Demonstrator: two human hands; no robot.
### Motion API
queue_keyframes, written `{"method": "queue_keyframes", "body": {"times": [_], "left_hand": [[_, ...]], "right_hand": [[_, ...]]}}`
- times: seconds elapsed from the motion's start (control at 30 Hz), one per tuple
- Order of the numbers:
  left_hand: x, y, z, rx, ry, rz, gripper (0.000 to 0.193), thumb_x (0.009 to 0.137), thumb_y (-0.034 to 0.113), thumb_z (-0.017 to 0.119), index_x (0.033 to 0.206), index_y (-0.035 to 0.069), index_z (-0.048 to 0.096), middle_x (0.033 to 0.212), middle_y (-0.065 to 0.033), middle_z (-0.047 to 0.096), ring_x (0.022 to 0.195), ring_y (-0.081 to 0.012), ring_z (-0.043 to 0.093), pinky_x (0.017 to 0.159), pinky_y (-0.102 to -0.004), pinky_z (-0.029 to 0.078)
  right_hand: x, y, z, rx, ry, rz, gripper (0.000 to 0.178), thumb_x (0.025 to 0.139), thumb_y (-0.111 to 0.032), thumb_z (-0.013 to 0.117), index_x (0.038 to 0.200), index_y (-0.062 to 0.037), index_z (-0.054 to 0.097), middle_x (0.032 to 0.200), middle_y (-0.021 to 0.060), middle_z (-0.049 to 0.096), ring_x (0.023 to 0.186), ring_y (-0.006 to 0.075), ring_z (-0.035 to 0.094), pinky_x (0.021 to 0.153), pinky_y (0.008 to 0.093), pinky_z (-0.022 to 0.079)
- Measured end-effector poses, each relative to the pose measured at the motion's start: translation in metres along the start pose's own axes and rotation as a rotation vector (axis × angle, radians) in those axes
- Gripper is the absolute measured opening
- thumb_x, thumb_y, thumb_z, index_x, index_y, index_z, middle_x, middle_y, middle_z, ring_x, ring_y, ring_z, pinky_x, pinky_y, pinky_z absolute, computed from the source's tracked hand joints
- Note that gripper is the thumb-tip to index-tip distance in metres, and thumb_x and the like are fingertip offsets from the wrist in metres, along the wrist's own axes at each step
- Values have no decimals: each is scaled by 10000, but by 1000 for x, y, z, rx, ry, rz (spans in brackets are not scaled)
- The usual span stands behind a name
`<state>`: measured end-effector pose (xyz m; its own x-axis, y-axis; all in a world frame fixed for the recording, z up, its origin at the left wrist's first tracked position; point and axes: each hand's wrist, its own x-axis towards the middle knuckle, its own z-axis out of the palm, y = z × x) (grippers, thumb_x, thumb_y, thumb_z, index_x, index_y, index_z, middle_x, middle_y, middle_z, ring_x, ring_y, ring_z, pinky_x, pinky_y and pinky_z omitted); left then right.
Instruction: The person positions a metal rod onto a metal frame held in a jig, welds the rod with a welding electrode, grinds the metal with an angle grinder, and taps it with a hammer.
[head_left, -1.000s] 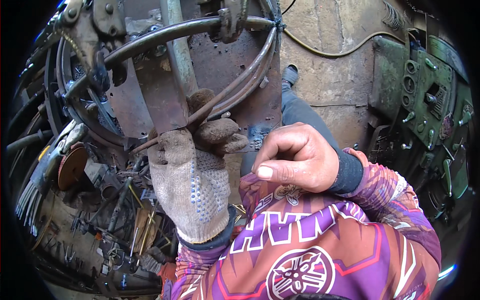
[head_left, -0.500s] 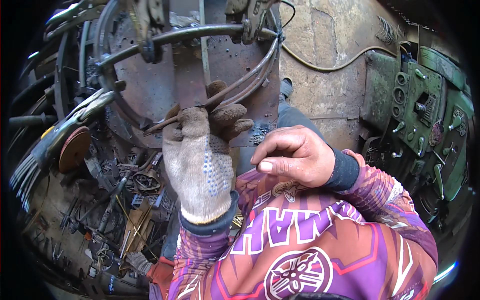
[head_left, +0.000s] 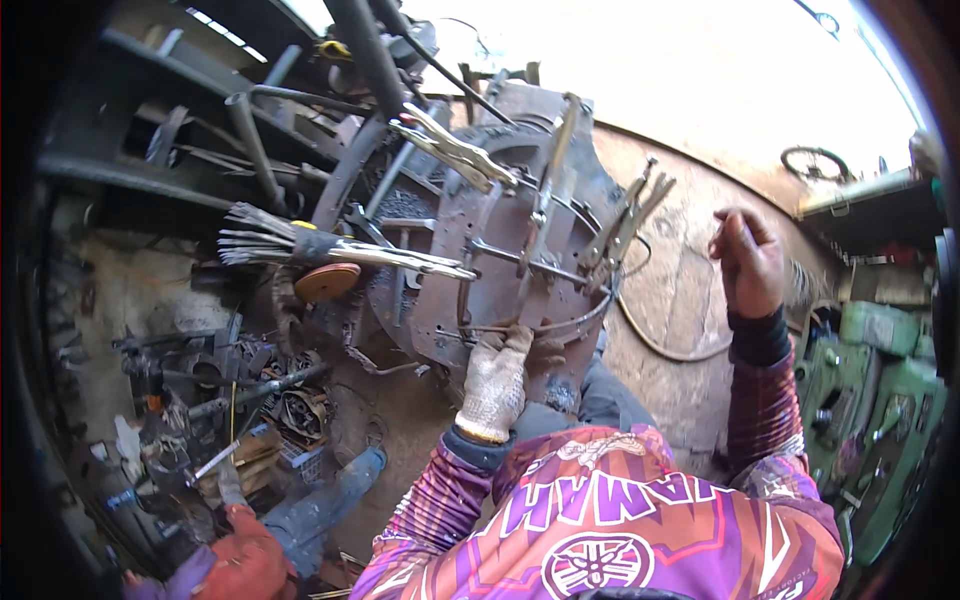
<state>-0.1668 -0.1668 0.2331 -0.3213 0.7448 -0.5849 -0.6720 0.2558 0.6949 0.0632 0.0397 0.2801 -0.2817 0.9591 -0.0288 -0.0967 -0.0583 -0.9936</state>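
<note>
My left hand (head_left: 495,388), in a pale knitted work glove, is closed on a thin metal rod (head_left: 478,329) at the near side of a round metal frame. The frame's curved bar (head_left: 580,318) runs to the right of the glove. A flat steel strip (head_left: 533,298) reaches down to my fingertips. Locking pliers (head_left: 625,225) grip the frame at the right, and more locking pliers (head_left: 455,150) lie across its far left. My bare right hand (head_left: 748,262) is raised away from the frame at the right. Its fingers are curled closed; anything inside them is hidden.
Left of the frame are a bundle of thin metal rods (head_left: 265,238) and a brown abrasive disc (head_left: 327,283). A hose (head_left: 660,345) lies on the floor. Green machinery (head_left: 870,400) stands at the right. Another person's red sleeve (head_left: 250,555) is low left, among scattered tools and scrap.
My right hand has moved from beside the left glove up and out to the right. The view has tilted to take in more of the workshop. My left hand stays on the frame.
</note>
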Motion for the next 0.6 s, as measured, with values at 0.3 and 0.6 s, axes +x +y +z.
{"method": "queue_keyframes", "body": {"times": [0.3, 0.6], "left_hand": [[-12, 0, -12, -44, 29, 20, 187, 985, 157, 508, 1122, 31, 526, 1022, -143, 654, 822, -250, 681, 705, -399, 589], [3, -12, -10, -135, 32, -14, 129, 967, 76, 507, 1070, -1, 516, 941, -201, 657, 810, -326, 695, 747, -434, 598]], "right_hand": [[223, -62, 184, -184, -566, -284, 500, 875, -410, 654, 1122, 24, 629, 928, 85, 659, 820, 127, 604, 696, 289, 482], [393, 21, 341, -582, -631, -448, 605, 850, -423, 653, 1298, -32, 540, 1183, 198, 631, 1118, 304, 599, 960, 372, 461]]}}
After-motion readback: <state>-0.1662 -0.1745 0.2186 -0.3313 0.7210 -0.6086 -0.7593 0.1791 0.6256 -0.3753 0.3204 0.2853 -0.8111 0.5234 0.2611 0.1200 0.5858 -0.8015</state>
